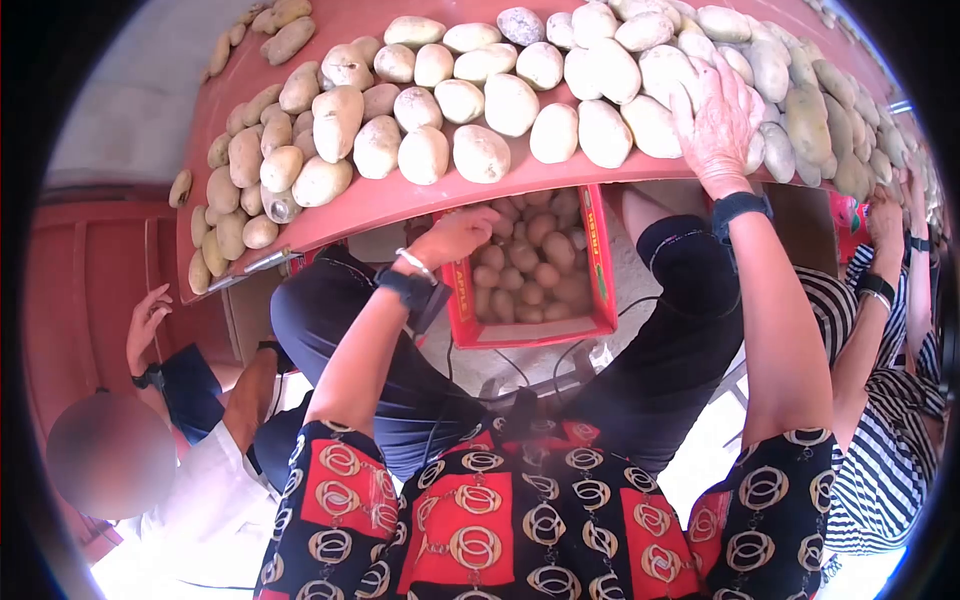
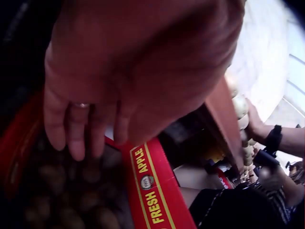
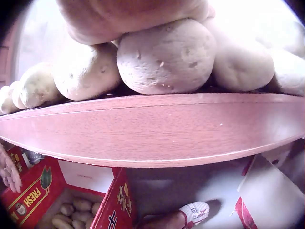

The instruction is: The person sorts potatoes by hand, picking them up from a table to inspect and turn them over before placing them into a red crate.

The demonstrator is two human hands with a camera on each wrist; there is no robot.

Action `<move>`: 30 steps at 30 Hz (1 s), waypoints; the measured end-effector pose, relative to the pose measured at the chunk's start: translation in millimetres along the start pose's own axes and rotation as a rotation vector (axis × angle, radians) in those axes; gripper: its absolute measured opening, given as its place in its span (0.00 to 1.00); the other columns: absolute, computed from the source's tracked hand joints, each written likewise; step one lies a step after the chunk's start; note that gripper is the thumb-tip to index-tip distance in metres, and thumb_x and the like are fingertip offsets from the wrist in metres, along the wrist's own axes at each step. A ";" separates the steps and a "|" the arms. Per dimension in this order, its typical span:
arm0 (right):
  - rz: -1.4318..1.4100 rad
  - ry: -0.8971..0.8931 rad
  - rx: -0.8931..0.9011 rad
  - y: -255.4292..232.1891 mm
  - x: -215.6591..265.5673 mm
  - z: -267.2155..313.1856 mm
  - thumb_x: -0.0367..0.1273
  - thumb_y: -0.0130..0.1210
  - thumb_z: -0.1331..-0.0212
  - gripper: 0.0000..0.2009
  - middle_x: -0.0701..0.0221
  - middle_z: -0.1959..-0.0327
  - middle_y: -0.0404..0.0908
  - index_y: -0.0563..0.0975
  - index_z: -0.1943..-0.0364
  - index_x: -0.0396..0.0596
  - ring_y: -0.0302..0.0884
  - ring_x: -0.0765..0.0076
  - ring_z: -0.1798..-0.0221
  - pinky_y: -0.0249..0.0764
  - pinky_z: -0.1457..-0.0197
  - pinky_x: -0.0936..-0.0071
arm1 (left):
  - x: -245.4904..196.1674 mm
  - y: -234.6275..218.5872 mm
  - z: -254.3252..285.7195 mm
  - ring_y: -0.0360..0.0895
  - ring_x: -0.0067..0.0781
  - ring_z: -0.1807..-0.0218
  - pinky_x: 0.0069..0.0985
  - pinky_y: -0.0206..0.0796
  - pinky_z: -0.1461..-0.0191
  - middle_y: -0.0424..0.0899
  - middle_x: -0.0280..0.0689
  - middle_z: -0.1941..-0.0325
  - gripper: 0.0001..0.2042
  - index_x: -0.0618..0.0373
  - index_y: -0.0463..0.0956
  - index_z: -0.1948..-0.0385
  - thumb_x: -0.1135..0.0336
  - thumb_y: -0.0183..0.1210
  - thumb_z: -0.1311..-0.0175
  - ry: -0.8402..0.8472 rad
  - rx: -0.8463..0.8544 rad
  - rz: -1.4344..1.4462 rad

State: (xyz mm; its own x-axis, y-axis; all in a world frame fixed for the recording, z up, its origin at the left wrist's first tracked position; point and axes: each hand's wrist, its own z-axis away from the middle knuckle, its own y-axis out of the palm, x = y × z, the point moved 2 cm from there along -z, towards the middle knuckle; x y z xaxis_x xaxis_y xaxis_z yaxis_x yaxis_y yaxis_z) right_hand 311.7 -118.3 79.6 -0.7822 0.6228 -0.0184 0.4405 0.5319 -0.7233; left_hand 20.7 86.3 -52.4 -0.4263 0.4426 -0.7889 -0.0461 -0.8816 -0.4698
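Many potatoes (image 1: 510, 105) lie side by side on the reddish-brown table (image 1: 420, 205). My right hand (image 1: 718, 125) rests on potatoes close to the front edge, its fingers stretched away from me. In the right wrist view, the palm (image 3: 133, 19) lies over a pale, pitted potato (image 3: 167, 59). Below the edge, my left hand (image 1: 455, 238) hangs over the left side of a red cardboard box (image 1: 460, 305) with potatoes inside. The left wrist view shows that hand (image 2: 138, 62) with loosely extended fingers and nothing held, above the box's potatoes (image 2: 86, 200).
The box (image 3: 114, 200) stands on the floor between my knees, under the table edge. On the right, a person in a striped top (image 1: 880, 450) has hands near the potatoes. Another person's raised hand (image 1: 148, 315) is on the left. A slippered foot (image 3: 195, 212) is below the table.
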 end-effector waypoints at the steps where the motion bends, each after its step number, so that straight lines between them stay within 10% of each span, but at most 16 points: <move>1: 0.019 0.003 0.008 0.6 -0.2 -0.8 0.48 0.55 0.46 0.24 0.66 0.40 0.69 0.73 0.48 0.51 0.62 0.62 0.37 0.46 0.34 0.54 | 6.0 -0.7 -6.1 0.76 0.28 0.53 0.25 0.69 0.52 0.80 0.37 0.55 0.17 0.57 0.70 0.46 0.65 0.52 0.36 -0.007 0.001 0.000; 6: 0.018 -0.016 0.028 4.4 -2.6 0.7 0.47 0.55 0.47 0.25 0.66 0.39 0.68 0.72 0.48 0.50 0.61 0.62 0.36 0.46 0.34 0.53 | 39.7 30.8 -23.4 0.76 0.49 0.49 0.38 0.67 0.45 0.79 0.47 0.52 0.16 0.52 0.72 0.49 0.67 0.52 0.41 -0.156 -0.094 -0.348; 11: 0.002 -0.014 0.014 -3.7 1.6 0.4 0.46 0.54 0.46 0.24 0.65 0.39 0.67 0.71 0.48 0.50 0.61 0.60 0.36 0.47 0.34 0.55 | 67.4 94.3 -54.1 0.72 0.49 0.43 0.39 0.65 0.42 0.74 0.49 0.45 0.23 0.54 0.66 0.44 0.69 0.53 0.44 -0.003 -0.153 -0.322; 19: -0.056 -0.072 0.103 -20.5 10.9 -8.7 0.40 0.48 0.41 0.24 0.59 0.36 0.63 0.67 0.43 0.43 0.58 0.54 0.35 0.47 0.32 0.55 | -26.5 139.6 -95.9 0.61 0.50 0.34 0.42 0.54 0.33 0.67 0.49 0.38 0.24 0.57 0.70 0.47 0.73 0.53 0.51 0.003 0.095 -0.428; 24: -0.015 0.016 0.178 -15.2 7.9 -5.2 0.44 0.49 0.43 0.25 0.59 0.35 0.61 0.67 0.43 0.47 0.56 0.53 0.33 0.43 0.32 0.47 | 17.1 184.9 -119.7 0.66 0.50 0.40 0.43 0.57 0.36 0.72 0.46 0.44 0.20 0.55 0.73 0.49 0.71 0.52 0.48 0.174 -0.140 -0.527; 28: -0.031 0.018 0.193 -17.4 9.4 -5.9 0.44 0.49 0.43 0.26 0.58 0.34 0.60 0.67 0.42 0.47 0.55 0.52 0.33 0.42 0.32 0.46 | 12.4 182.0 -122.1 0.66 0.52 0.40 0.42 0.58 0.37 0.70 0.47 0.41 0.21 0.54 0.71 0.46 0.59 0.51 0.41 -0.086 0.101 -0.647; 30: -0.024 0.020 0.190 -17.3 10.3 -4.5 0.44 0.49 0.43 0.26 0.58 0.35 0.60 0.67 0.42 0.47 0.55 0.52 0.33 0.42 0.32 0.46 | 35.5 190.3 -122.6 0.66 0.48 0.38 0.42 0.59 0.37 0.70 0.49 0.41 0.22 0.54 0.67 0.43 0.60 0.51 0.39 -0.229 -0.438 -0.203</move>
State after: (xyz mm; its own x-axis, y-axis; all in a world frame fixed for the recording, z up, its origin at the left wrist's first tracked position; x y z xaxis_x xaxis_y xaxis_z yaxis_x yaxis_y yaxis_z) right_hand 298.0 -118.5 95.0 -0.7818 0.6234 0.0125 0.3291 0.4297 -0.8409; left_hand 107.5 -45.6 -218.4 -0.6366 0.5072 -0.5809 0.2123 -0.6089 -0.7643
